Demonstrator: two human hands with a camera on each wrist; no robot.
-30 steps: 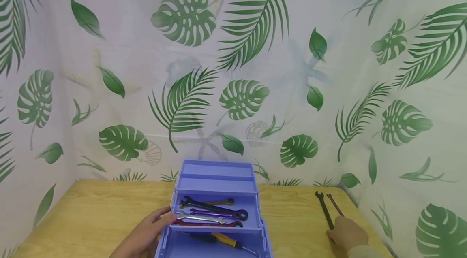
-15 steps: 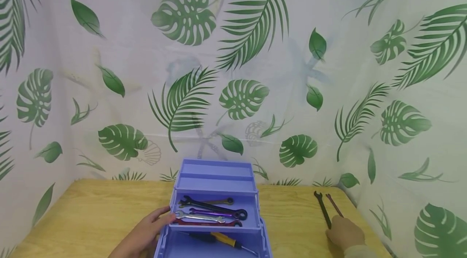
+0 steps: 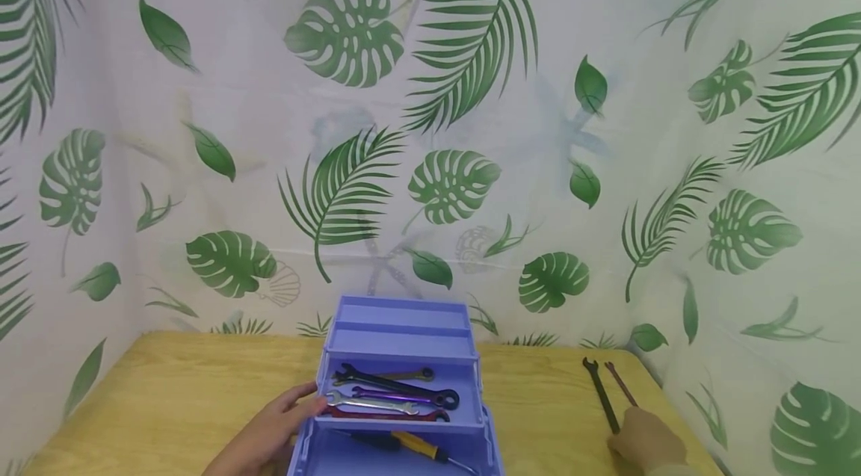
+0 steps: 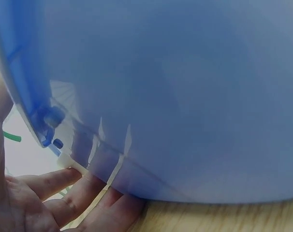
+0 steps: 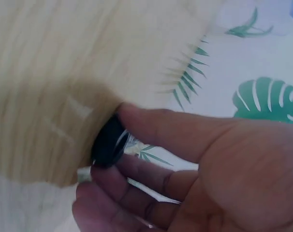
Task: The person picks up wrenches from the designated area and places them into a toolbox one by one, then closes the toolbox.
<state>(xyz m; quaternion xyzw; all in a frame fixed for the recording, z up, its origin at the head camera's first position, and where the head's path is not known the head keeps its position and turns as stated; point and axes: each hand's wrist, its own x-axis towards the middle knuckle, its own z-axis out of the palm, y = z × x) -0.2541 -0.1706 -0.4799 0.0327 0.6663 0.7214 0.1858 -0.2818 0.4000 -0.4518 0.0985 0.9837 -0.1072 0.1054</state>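
My left hand (image 3: pixel 272 427) grips the left side of a blue toolbox (image 3: pixel 403 341), its thumb at the edge of the raised tray (image 3: pixel 403 424). In the left wrist view its fingers (image 4: pixel 71 198) lie against the blue plastic. On the table's right side my right hand (image 3: pixel 649 440) pinches the near end of a black wrench (image 3: pixel 602 395) between thumb and fingers; the right wrist view shows that black end (image 5: pixel 108 142). A thin reddish wrench (image 3: pixel 621 384) lies beside it, its near end hidden behind the hand.
Several wrenches lie in the tray, among them a silver wrench (image 3: pixel 377 403) and a large black one (image 3: pixel 397 386). Below, a yellow-and-black screwdriver (image 3: pixel 413 444) sits in the lower compartment. Leaf-printed sheeting (image 3: pixel 471 110) stands behind the wooden table (image 3: pixel 188 386).
The head view has shifted slightly. My right hand sits a little nearer along the black wrench, with slightly more of its shaft showing. My left hand stays on the toolbox.
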